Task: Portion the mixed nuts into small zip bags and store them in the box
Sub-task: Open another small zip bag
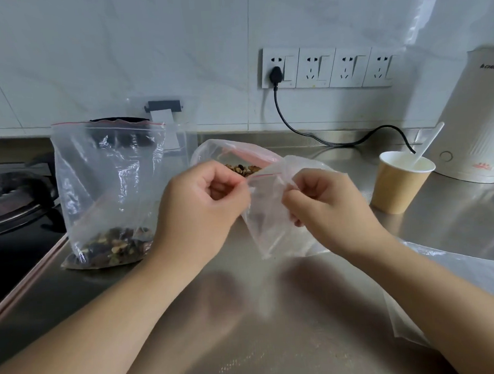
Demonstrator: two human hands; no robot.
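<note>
A small clear zip bag point(268, 214) with a red seal line hangs between my hands above the steel counter. My left hand point(201, 206) pinches its top left edge and my right hand point(324, 202) pinches the top right edge. The small bag looks empty. Behind my hands lies an open plastic bag point(232, 153) with mixed nuts point(243, 170) showing inside. A large upright zip bag point(108, 188) with mixed nuts at its bottom stands to the left. A clear box point(185, 133) stands behind it against the wall.
A paper cup point(397, 187) with a white spoon stands at the right, beside a white kettle point(477, 117) with a black cord to the wall sockets. A gas stove point(8, 196) is at the left edge. More clear plastic bags point(404, 316) lie under my right forearm.
</note>
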